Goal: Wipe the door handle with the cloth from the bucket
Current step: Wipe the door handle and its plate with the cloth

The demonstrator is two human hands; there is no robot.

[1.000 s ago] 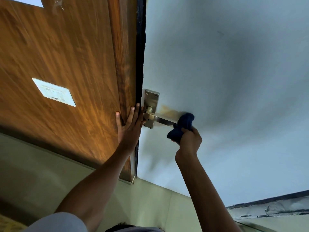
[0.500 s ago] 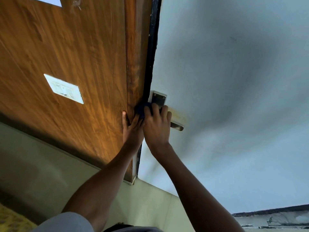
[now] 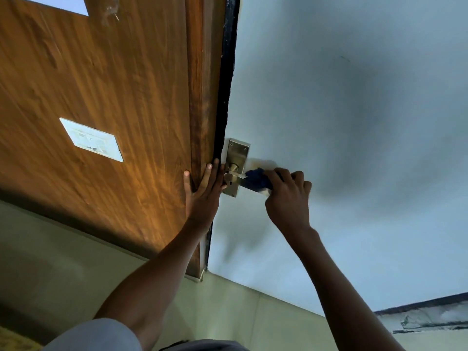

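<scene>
A metal door handle (image 3: 234, 173) with a rectangular backplate is fixed to the pale blue-grey door (image 3: 354, 122), close to its edge. My right hand (image 3: 288, 198) grips a dark blue cloth (image 3: 257, 178) wrapped around the lever, a little out from the backplate. The far end of the lever is hidden by the cloth and my fingers. My left hand (image 3: 202, 193) lies flat, fingers spread, on the edge of the wooden frame beside the handle. No bucket is in view.
A brown wood-grain panel (image 3: 114, 97) fills the left, with a white switch plate (image 3: 92, 140) on it. A black strip (image 3: 228, 72) runs between the panel and the door. Pale tiled floor (image 3: 76, 274) lies below.
My right hand has slid the cloth from the backplate out along the lever to the right. A second ago it was at the lever's tip. My left hand stayed on the frame.
</scene>
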